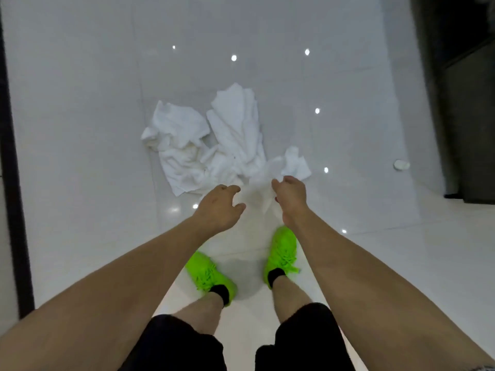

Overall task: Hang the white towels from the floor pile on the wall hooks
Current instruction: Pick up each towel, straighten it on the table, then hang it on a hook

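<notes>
A pile of crumpled white towels (203, 145) lies on the glossy white floor ahead of my feet. One white towel (257, 202) is lifted from the pile's near edge and looks blurred between my hands. My right hand (290, 199) grips its right side, fingers curled into the cloth. My left hand (218, 210) reaches in at its left edge with curved fingers and the thumb spread apart, the cloth's edge between them. No wall hooks are in view.
My two feet in bright green shoes (282, 253) stand just behind the lifted towel. A dark frame (13, 183) runs down the left side. Dark furniture (466, 129) stands at the right, with a small round white object (401, 164) on the floor beside it.
</notes>
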